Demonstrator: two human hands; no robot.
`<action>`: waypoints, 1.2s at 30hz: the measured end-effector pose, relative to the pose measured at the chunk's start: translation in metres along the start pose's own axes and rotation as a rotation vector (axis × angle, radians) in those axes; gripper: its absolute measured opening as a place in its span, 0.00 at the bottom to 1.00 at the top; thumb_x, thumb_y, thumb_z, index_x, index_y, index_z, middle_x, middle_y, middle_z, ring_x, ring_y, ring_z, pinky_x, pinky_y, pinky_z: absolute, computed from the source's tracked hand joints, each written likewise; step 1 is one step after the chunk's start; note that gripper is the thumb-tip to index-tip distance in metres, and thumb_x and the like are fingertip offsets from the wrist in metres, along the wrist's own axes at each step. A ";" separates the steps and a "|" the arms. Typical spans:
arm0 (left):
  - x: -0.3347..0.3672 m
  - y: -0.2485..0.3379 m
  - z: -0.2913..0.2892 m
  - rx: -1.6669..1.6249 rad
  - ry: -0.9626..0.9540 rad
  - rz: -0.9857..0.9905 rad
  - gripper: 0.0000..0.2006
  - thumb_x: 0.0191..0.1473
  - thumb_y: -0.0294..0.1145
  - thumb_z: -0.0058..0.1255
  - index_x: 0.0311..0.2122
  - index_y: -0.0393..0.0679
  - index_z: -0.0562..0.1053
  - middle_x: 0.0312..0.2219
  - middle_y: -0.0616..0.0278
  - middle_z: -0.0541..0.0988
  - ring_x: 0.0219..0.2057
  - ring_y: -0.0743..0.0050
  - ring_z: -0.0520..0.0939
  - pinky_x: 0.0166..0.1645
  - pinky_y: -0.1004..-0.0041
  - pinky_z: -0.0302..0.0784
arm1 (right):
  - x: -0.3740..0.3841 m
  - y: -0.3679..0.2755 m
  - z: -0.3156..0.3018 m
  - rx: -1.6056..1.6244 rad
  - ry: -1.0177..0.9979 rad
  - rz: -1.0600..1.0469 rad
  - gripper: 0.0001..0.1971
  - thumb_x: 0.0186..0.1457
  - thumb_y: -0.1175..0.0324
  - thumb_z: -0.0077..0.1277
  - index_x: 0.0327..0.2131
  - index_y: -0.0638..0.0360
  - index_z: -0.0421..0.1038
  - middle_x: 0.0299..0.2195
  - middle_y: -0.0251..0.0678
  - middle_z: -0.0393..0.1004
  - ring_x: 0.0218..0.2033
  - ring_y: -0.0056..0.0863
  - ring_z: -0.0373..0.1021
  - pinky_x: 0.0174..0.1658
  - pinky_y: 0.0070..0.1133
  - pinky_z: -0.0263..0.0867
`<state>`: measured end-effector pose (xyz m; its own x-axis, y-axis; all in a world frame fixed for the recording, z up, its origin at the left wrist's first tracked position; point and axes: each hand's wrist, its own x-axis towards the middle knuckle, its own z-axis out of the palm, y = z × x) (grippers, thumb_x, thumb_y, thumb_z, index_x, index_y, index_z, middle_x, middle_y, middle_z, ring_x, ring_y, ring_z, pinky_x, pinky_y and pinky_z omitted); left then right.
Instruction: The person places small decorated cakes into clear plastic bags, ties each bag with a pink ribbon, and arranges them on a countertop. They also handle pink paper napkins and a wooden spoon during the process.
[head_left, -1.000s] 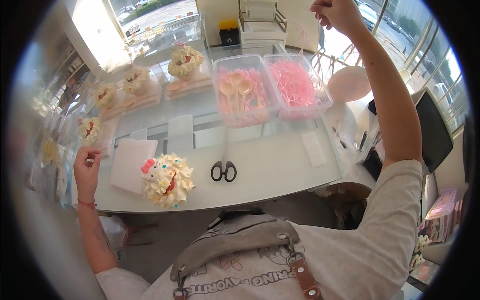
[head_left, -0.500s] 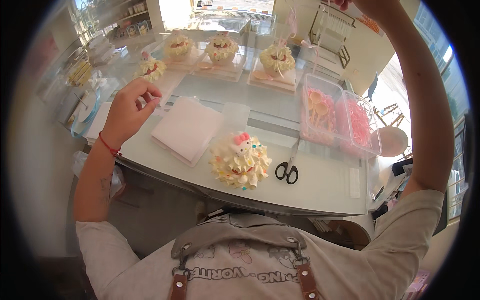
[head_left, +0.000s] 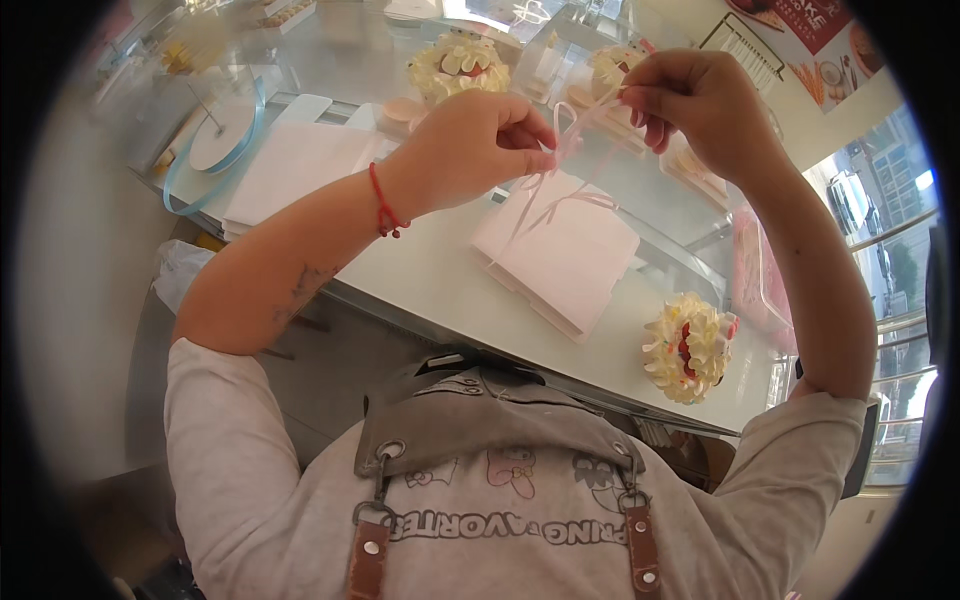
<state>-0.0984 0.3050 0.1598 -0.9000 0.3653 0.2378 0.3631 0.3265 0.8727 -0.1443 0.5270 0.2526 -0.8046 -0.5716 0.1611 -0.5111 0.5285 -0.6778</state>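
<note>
Pink ribbon strands [head_left: 567, 128], looped and with thin hanging tails, stretch between my two hands above the table. My left hand [head_left: 475, 150] is closed, thumb and forefinger pinching the ribbon. My right hand [head_left: 695, 105] also pinches the ribbon, to the right and slightly higher, its other fingers curled. Beneath the ribbon lies a flat stack of pale pink folded card [head_left: 575, 255]. At its right sits a small cake [head_left: 690, 350] covered in piped cream. Another cream-topped cake [head_left: 460, 68] stands beyond my left hand.
A spool of light blue ribbon [head_left: 222, 140] stands at the left beside white flat sheets [head_left: 305, 165]. Another cream-topped cake [head_left: 612, 68] is at the back, partly hidden. A clear box with pink shreds [head_left: 757, 265] is behind my right forearm. The table's front edge curves below.
My right hand has come down from the top edge, and my left hand has moved right and up to the ribbon. The view has turned left, so the table things appear shifted right.
</note>
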 end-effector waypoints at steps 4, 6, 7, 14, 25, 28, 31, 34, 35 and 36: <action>-0.005 -0.043 -0.012 -0.032 -0.082 0.001 0.06 0.50 0.28 0.58 0.32 0.39 0.76 0.25 0.67 0.78 0.26 0.86 0.75 0.30 0.82 0.70 | 0.006 0.011 0.025 -0.048 -0.041 0.127 0.06 0.54 0.73 0.52 0.29 0.67 0.75 0.19 0.32 0.73 0.19 0.16 0.69 0.25 0.15 0.67; -0.005 -0.051 -0.017 -0.034 -0.114 0.024 0.05 0.50 0.28 0.57 0.31 0.39 0.76 0.25 0.68 0.78 0.26 0.86 0.75 0.30 0.82 0.70 | 0.003 0.013 0.032 -0.087 -0.073 0.236 0.05 0.54 0.73 0.52 0.28 0.66 0.74 0.19 0.31 0.73 0.20 0.15 0.69 0.25 0.14 0.67; -0.003 -0.052 -0.019 -0.034 -0.134 0.040 0.05 0.50 0.29 0.57 0.31 0.40 0.75 0.25 0.69 0.78 0.26 0.86 0.75 0.30 0.83 0.69 | 0.001 0.013 0.033 -0.134 -0.117 0.337 0.05 0.53 0.72 0.53 0.28 0.65 0.73 0.21 0.34 0.74 0.22 0.21 0.71 0.28 0.19 0.68; 0.013 -0.034 -0.028 0.050 -0.206 0.131 0.05 0.50 0.30 0.55 0.30 0.40 0.75 0.25 0.69 0.77 0.26 0.86 0.75 0.31 0.82 0.68 | -0.024 0.024 0.048 -0.592 -0.073 0.103 0.11 0.50 0.67 0.56 0.37 0.59 0.72 0.40 0.38 0.74 0.37 0.35 0.71 0.39 0.29 0.67; 0.026 0.012 -0.004 0.005 -0.353 0.253 0.03 0.50 0.22 0.54 0.32 0.36 0.74 0.28 0.67 0.76 0.31 0.83 0.75 0.39 0.80 0.70 | -0.072 -0.004 0.040 -0.194 0.023 0.142 0.09 0.51 0.74 0.57 0.37 0.62 0.71 0.30 0.30 0.71 0.27 0.18 0.65 0.31 0.16 0.61; 0.023 0.024 0.018 -0.078 -0.400 0.309 0.03 0.50 0.20 0.53 0.32 0.35 0.74 0.30 0.64 0.76 0.31 0.81 0.73 0.39 0.80 0.68 | -0.097 -0.022 0.025 -0.017 0.069 0.060 0.05 0.51 0.75 0.56 0.32 0.63 0.73 0.27 0.34 0.73 0.26 0.20 0.68 0.31 0.17 0.65; 0.020 0.044 0.044 -0.072 -0.431 0.444 0.04 0.47 0.18 0.54 0.31 0.35 0.74 0.28 0.64 0.75 0.28 0.81 0.71 0.35 0.80 0.66 | -0.143 -0.015 0.024 0.102 0.154 0.117 0.06 0.52 0.75 0.55 0.33 0.66 0.70 0.28 0.34 0.71 0.27 0.20 0.66 0.32 0.17 0.63; 0.022 0.059 0.076 -0.135 -0.488 0.518 0.04 0.46 0.18 0.55 0.30 0.35 0.75 0.27 0.63 0.76 0.27 0.80 0.72 0.34 0.80 0.66 | -0.189 -0.014 0.018 0.157 0.239 0.127 0.09 0.52 0.74 0.55 0.33 0.70 0.68 0.28 0.34 0.69 0.28 0.20 0.64 0.31 0.15 0.59; 0.021 0.062 0.088 -0.169 -0.489 0.533 0.04 0.46 0.18 0.56 0.30 0.35 0.75 0.26 0.63 0.76 0.26 0.81 0.72 0.32 0.81 0.66 | -0.200 -0.016 0.013 0.170 0.246 0.148 0.09 0.52 0.73 0.55 0.33 0.70 0.68 0.28 0.34 0.69 0.28 0.19 0.64 0.30 0.14 0.57; 0.023 0.067 0.102 -0.210 -0.501 0.552 0.04 0.46 0.18 0.56 0.30 0.35 0.76 0.26 0.63 0.77 0.25 0.81 0.72 0.31 0.81 0.66 | -0.213 -0.016 0.010 0.149 0.271 0.188 0.10 0.50 0.72 0.57 0.32 0.69 0.68 0.27 0.33 0.69 0.27 0.19 0.64 0.28 0.14 0.56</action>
<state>-0.0705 0.4239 0.1803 -0.3670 0.7945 0.4838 0.6291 -0.1711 0.7583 0.0380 0.6338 0.2215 -0.9416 -0.2754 0.1939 -0.3126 0.5003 -0.8075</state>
